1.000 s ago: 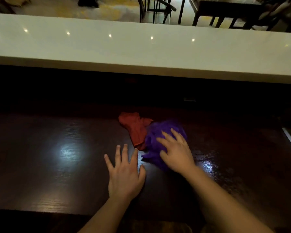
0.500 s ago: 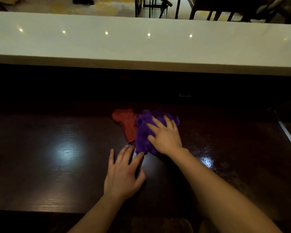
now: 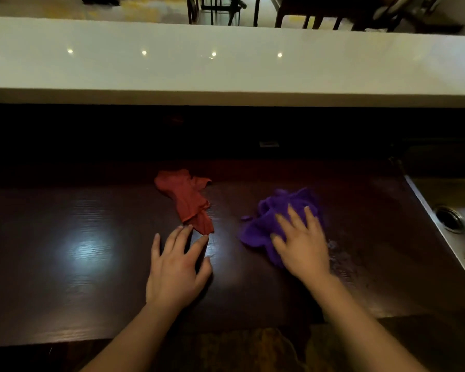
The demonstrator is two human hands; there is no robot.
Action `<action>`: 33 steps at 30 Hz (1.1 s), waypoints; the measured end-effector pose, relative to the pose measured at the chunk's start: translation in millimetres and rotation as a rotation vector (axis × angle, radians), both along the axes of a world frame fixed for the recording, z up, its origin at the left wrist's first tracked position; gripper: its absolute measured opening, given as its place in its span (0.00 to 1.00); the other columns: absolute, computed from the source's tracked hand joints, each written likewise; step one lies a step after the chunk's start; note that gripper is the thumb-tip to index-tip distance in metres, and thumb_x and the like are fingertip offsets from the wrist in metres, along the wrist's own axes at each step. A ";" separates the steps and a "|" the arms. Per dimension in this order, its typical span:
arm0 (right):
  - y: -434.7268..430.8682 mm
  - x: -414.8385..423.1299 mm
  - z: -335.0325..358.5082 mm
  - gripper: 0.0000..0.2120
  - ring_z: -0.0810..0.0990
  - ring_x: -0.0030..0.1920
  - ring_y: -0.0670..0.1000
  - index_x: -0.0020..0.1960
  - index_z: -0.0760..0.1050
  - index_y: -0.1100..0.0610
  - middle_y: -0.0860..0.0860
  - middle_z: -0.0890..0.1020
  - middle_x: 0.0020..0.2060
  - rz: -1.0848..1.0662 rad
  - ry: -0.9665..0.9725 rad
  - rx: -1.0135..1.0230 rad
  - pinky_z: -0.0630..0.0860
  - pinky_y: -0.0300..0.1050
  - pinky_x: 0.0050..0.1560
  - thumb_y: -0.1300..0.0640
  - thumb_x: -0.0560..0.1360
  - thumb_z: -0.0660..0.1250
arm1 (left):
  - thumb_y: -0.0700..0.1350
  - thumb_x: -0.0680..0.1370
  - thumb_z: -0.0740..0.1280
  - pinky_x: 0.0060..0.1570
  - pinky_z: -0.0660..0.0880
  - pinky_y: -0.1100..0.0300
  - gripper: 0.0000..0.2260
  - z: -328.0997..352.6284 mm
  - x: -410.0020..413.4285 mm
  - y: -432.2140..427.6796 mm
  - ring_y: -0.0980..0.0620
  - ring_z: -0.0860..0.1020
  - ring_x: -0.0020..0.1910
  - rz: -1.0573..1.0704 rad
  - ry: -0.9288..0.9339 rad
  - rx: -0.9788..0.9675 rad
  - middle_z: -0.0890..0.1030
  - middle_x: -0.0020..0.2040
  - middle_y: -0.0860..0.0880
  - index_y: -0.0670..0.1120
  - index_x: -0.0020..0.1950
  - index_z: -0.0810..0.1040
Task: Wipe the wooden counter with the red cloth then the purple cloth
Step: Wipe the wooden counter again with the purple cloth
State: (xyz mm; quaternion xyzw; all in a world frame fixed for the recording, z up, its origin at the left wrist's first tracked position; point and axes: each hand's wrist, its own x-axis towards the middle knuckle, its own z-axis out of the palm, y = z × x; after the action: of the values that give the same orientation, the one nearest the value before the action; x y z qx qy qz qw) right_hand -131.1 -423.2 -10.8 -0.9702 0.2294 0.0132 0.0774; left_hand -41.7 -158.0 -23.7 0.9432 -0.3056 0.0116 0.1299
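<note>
The dark wooden counter (image 3: 73, 253) fills the lower half of the view. A crumpled red cloth (image 3: 187, 198) lies on it near the middle, held by no hand. My left hand (image 3: 176, 267) rests flat on the wood just below it, fingers spread, fingertips close to the cloth's lower end. To the right, a bunched purple cloth (image 3: 269, 218) lies on the counter. My right hand (image 3: 301, 242) presses down on it with the palm and spread fingers, covering its right side.
A metal sink (image 3: 451, 213) with a drain is set into the counter at the far right. A raised white bar top (image 3: 226, 65) runs across behind the counter. Chairs and tables stand on the floor beyond it.
My right hand has slid the purple cloth to the right, away from the red cloth it was touching. The red cloth stayed in place. My left hand has hardly moved.
</note>
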 end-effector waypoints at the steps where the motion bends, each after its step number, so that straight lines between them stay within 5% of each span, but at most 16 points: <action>1: 15.4 -18.9 -3.3 0.27 0.56 0.76 0.62 0.72 0.68 0.45 0.50 0.65 0.76 0.086 -0.008 -0.007 0.54 0.58 0.75 0.40 0.74 0.59 | 0.58 0.74 0.59 0.71 0.56 0.35 0.22 0.3 0.3 0.0 0.46 0.66 0.72 0.001 0.000 0.001 0.73 0.69 0.45 0.54 0.66 0.75; 5: 19.6 -110.8 -9.0 0.28 0.54 0.78 0.55 0.72 0.66 0.43 0.44 0.60 0.77 0.249 0.007 0.008 0.51 0.52 0.75 0.40 0.73 0.60 | 0.57 0.75 0.58 0.71 0.56 0.34 0.22 1.0 -1.5 -1.5 0.45 0.67 0.71 0.004 -0.009 -0.005 0.74 0.69 0.43 0.53 0.66 0.76; 12: -25.9 -88.4 8.3 0.28 0.52 0.77 0.63 0.76 0.60 0.43 0.52 0.59 0.78 -0.298 0.078 -0.043 0.53 0.59 0.75 0.37 0.78 0.56 | 0.55 0.75 0.56 0.69 0.60 0.32 0.24 6.0 -9.9 -7.0 0.40 0.69 0.70 -0.004 -0.042 -0.005 0.74 0.68 0.39 0.48 0.66 0.77; 15: 15.9 -90.0 0.4 0.28 0.56 0.75 0.66 0.73 0.65 0.41 0.53 0.64 0.76 -0.133 0.055 -0.043 0.56 0.62 0.73 0.33 0.76 0.55 | 0.55 0.75 0.57 0.69 0.59 0.31 0.23 10.1 -23.7 -25.1 0.39 0.68 0.71 -0.024 -0.003 0.007 0.72 0.69 0.39 0.50 0.66 0.76; 19: -1.8 -123.0 -4.8 0.29 0.56 0.77 0.58 0.73 0.64 0.42 0.48 0.63 0.76 0.045 0.049 -0.055 0.57 0.55 0.75 0.32 0.76 0.51 | 0.59 0.77 0.57 0.72 0.47 0.31 0.23 6.2 -40.8 -56.5 0.42 0.56 0.77 0.064 0.095 0.053 0.64 0.76 0.43 0.57 0.71 0.69; 22: -49.4 -127.0 1.1 0.29 0.56 0.77 0.60 0.75 0.63 0.43 0.51 0.62 0.77 -0.148 0.090 -0.074 0.58 0.57 0.74 0.33 0.77 0.51 | 0.61 0.76 0.53 0.72 0.47 0.30 0.25 -0.4 -42.5 -63.3 0.41 0.55 0.77 0.085 0.065 0.082 0.63 0.76 0.42 0.56 0.71 0.68; 26: -61.1 -77.5 6.3 0.34 0.46 0.77 0.66 0.77 0.50 0.39 0.53 0.50 0.79 -0.408 0.184 -0.034 0.47 0.64 0.75 0.28 0.75 0.47 | 0.62 0.76 0.52 0.71 0.47 0.29 0.26 -0.6 -42.8 -66.1 0.40 0.54 0.77 0.093 0.059 0.119 0.63 0.76 0.41 0.56 0.71 0.68; 33: -5.2 -116.1 -5.1 0.30 0.54 0.76 0.64 0.75 0.59 0.40 0.51 0.58 0.78 0.074 0.081 -0.081 0.53 0.60 0.75 0.30 0.76 0.48 | 0.62 0.76 0.53 0.71 0.49 0.29 0.26 0.5 -43.0 -62.8 0.40 0.55 0.77 0.089 0.066 0.125 0.64 0.76 0.41 0.55 0.71 0.69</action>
State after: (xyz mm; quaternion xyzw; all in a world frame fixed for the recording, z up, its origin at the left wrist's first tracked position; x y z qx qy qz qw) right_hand -247.1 -428.4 -15.9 -0.9790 0.1966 0.0459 0.0281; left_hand -84.7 -220.8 -23.2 0.9620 -0.2589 -0.0327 0.0802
